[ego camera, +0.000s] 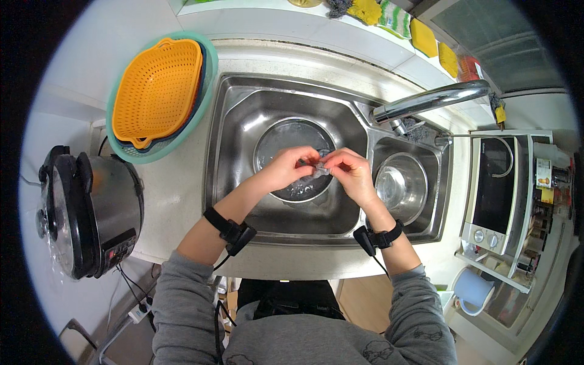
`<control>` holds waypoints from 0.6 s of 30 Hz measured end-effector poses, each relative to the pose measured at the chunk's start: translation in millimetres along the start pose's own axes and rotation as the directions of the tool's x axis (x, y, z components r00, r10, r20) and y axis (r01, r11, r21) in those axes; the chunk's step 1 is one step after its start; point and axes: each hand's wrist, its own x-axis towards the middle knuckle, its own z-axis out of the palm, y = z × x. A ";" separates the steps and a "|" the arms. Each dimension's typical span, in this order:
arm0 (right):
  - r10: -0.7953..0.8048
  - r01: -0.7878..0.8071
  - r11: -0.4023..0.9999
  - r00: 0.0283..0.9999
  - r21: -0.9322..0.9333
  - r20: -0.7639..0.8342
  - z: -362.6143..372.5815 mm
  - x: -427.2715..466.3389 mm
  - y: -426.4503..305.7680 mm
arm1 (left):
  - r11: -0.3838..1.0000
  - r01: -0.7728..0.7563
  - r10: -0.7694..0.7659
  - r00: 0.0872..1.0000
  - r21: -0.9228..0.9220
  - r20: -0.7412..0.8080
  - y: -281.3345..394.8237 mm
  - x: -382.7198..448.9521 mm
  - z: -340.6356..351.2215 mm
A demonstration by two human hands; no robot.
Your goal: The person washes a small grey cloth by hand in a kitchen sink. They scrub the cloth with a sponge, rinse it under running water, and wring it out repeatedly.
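Between the fingertips of my left hand (296, 166) and my right hand (349, 171) is a small, greyish, wet-looking piece (322, 169); its kind is hard to tell. Both hands pinch it above a round metal bowl (292, 132) in the large basin of a stainless steel sink (246, 107). The bowl appears to hold water, and my hands hide part of its right side. A second metal bowl (417, 182) with water stands in the smaller basin to the right.
A chrome faucet (431, 101) reaches over the sink's back right. Left are an orange plastic basket (157, 91) in a green basin (207, 86) and an electric cooker (114, 196). Sponges (423, 37) line the back ledge. A microwave (495, 182) and a blue pitcher (472, 289) are on the right.
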 end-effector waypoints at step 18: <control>0.360 -0.298 0.898 0.921 0.325 -0.151 -5.8 21.2 41.1 | 0.964 0.103 -0.039 0.966 0.243 -0.256 10.4 6.5 -21.0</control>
